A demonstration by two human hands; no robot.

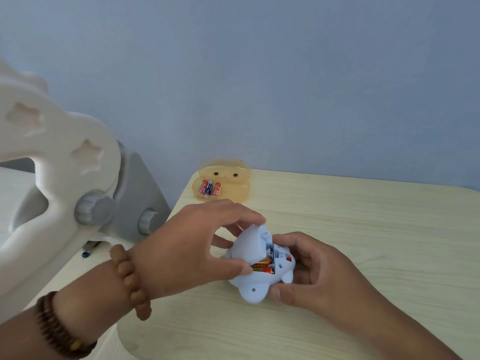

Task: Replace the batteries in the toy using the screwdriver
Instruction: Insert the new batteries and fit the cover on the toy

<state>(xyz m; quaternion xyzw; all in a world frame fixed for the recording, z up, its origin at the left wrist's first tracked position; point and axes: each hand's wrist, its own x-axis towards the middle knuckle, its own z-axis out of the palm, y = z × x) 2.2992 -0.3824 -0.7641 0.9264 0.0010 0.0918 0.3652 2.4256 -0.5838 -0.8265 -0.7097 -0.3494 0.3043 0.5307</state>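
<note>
A pale blue toy point(259, 284) lies belly-up on the light wood table point(363, 229). My right hand point(314, 274) cups it from the right and below. My left hand point(192, 245) pinches the toy's battery cover point(249, 245), which is tilted up off the compartment. Inside the opening two orange batteries point(263, 266) show. A screwdriver point(87, 252) with a dark blue end lies at the table's left edge, mostly hidden behind the white frame.
A translucent yellow box point(233, 188) stands at the table's far left corner, holding three red and blue batteries point(210, 187). A large white and grey plastic frame point(65, 178) rises at the left. A blue wall is behind.
</note>
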